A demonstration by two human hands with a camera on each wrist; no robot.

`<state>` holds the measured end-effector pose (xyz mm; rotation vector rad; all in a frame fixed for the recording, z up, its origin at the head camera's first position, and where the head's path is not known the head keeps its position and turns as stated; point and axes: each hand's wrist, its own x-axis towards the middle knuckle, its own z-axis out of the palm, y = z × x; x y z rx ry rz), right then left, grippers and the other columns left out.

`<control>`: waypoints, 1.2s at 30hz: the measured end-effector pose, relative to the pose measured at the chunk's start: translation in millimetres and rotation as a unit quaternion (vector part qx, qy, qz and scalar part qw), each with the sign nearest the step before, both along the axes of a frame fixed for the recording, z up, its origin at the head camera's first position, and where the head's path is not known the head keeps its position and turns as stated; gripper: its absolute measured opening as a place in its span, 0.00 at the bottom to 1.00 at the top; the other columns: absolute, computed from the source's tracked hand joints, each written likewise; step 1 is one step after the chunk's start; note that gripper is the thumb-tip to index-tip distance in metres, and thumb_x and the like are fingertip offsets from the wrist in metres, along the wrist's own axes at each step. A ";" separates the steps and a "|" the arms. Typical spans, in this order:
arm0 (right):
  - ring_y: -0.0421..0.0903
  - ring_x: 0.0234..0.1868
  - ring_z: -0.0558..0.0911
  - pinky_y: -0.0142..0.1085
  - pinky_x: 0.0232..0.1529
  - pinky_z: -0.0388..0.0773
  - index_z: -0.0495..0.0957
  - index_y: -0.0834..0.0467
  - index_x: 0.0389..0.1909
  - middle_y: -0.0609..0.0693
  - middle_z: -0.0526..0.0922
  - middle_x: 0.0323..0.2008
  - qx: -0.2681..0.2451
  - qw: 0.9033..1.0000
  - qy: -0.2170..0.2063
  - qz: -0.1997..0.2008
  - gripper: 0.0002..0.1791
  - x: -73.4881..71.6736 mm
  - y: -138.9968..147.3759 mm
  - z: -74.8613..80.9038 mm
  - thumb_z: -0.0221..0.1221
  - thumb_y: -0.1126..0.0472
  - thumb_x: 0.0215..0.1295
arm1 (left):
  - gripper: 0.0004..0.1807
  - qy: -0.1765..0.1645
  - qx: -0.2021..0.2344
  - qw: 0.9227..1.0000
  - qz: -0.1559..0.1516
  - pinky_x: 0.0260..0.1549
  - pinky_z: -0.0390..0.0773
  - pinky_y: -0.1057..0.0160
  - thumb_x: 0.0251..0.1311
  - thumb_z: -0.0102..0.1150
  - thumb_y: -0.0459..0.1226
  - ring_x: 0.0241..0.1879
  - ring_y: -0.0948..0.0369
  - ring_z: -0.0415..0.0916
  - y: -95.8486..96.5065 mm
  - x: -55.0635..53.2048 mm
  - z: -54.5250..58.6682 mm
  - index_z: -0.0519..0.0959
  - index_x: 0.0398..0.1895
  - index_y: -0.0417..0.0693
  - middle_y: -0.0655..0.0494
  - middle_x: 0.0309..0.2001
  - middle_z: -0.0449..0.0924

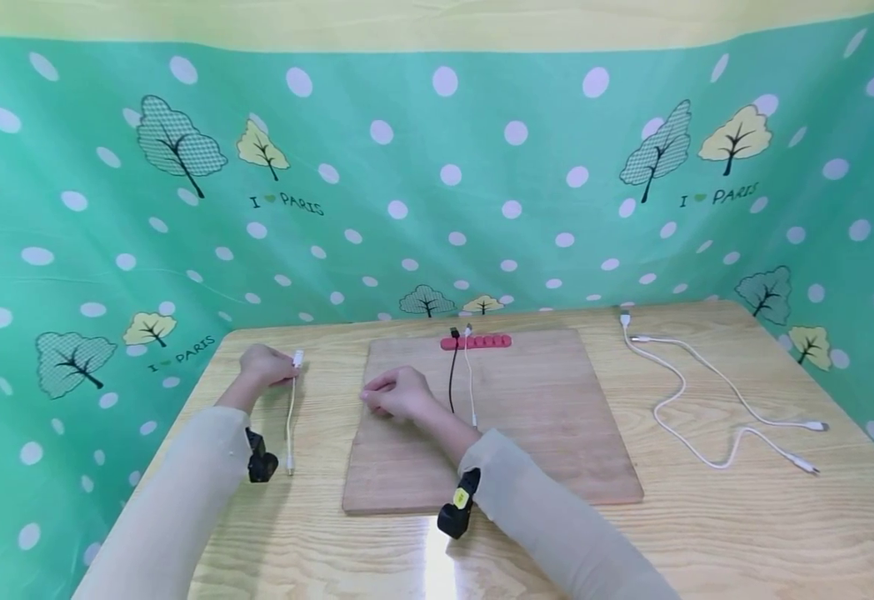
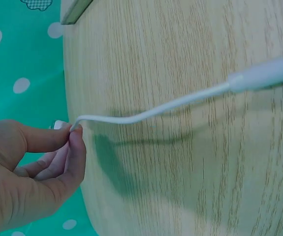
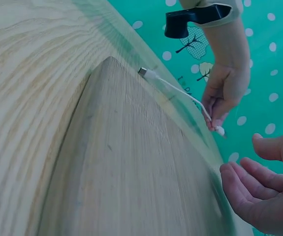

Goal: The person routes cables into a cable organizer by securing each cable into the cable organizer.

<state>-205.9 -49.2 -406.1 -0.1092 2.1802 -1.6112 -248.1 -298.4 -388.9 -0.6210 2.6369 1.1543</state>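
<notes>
At the table's left side my left hand [image 1: 266, 365] pinches a short white USB cable [image 2: 175, 102] between thumb and forefinger, close to its USB plug [image 1: 298, 358]. From those fingers the cable runs toward the front, where its other connector [image 2: 259, 76] hangs over a shadow on the wood. My right hand [image 1: 401, 392] is over the left edge of the wooden board [image 1: 407, 475]. It holds nothing; in the right wrist view its thumb stands apart from loosely bent fingers [image 3: 237, 189].
Along the board's back edge lies a red cable holder [image 1: 491, 341] with a black cable [image 1: 451, 379] and a white cable [image 1: 470, 379] at its left slots. Two longer white cables [image 1: 676, 392] lie on the table at the right. A green dotted curtain [image 1: 437, 183] surrounds the table.
</notes>
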 end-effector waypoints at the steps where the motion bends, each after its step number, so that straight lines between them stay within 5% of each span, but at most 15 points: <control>1: 0.42 0.29 0.85 0.31 0.32 0.84 0.84 0.57 0.39 0.51 0.87 0.29 -0.002 1.000 -0.002 0.000 0.09 1.0 -1.9 -0.1 0.66 0.59 0.58 | 0.19 -0.002 0.007 1.000 -0.002 0.34 0.85 0.68 0.55 0.62 0.29 0.20 0.71 0.77 0.9 0.7 0.9 0.77 0.50 0.25 0.55 0.27 0.79; 21: 0.47 0.31 0.88 0.34 0.32 0.86 0.84 0.60 0.33 0.55 0.88 0.28 -0.029 0.999 -0.029 0.020 0.06 24.7 -54.1 -3.8 0.66 0.61 0.59 | 0.20 -0.006 0.034 0.999 -0.029 0.40 0.85 0.65 0.55 0.62 0.28 0.22 0.69 0.79 20.5 14.1 24.2 0.75 0.51 0.24 0.58 0.24 0.79; 36: 0.48 0.32 0.88 0.38 0.40 0.86 0.83 0.66 0.40 0.60 0.88 0.34 -0.126 0.987 -0.090 0.040 0.10 26.5 -58.5 -10.0 0.65 0.68 0.57 | 0.20 0.007 0.072 0.997 -0.033 0.38 0.84 0.70 0.59 0.59 0.27 0.23 0.71 0.79 42.7 12.3 48.3 0.73 0.53 0.24 0.55 0.27 0.79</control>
